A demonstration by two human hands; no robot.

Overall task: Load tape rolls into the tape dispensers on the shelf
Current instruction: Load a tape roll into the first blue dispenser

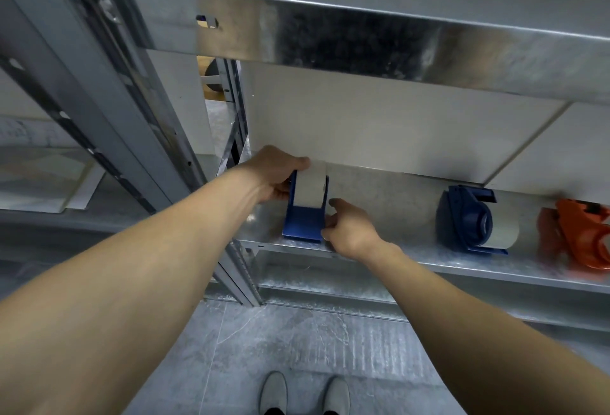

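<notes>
A blue tape dispenser stands on the metal shelf near its left end, with a pale tape roll seated in it. My left hand grips the roll and the dispenser's left side, thumb over the top of the roll. My right hand holds the dispenser's right wall near the base, fingers curled against it. Further right on the shelf a second blue dispenser holds its own pale roll. An orange dispenser lies at the right edge of view.
A steel beam of the shelf above overhangs the work area. A grey upright post stands to the left, with a neighbouring shelf beyond it. White panels back the shelf. My shoes are on the concrete floor below.
</notes>
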